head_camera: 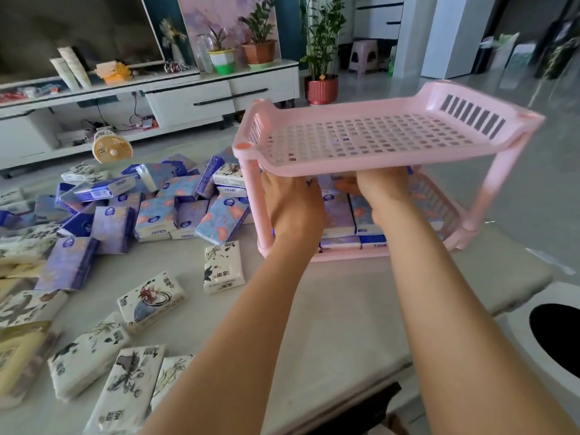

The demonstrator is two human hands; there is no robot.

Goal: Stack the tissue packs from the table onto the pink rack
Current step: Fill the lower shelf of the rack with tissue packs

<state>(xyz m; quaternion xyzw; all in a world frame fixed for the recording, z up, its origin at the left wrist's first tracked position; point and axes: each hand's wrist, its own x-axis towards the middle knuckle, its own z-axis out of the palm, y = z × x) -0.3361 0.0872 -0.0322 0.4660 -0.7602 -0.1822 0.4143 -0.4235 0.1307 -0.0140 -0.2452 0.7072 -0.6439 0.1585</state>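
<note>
A pink two-tier rack (392, 164) stands at the far right of the table. Its perforated top shelf holds nothing; the lower shelf holds stacked purple and blue tissue packs (340, 221). Both my hands reach into the lower tier. My left hand (293, 202) and my right hand (384, 189) lie over the packs there, with the fingertips hidden under the top shelf's front edge. I cannot tell whether either hand grips a pack. Many loose packs (157, 211) lie on the table at left, purple and blue ones further back, white ink-print ones (150, 298) nearer.
A small orange fan (110, 148) stands at the table's far edge. Behind are a TV cabinet (188, 98) and potted plants (320, 51). A white bin (552, 337) with a dark opening sits at lower right. Bare table (329, 309) lies under my forearms.
</note>
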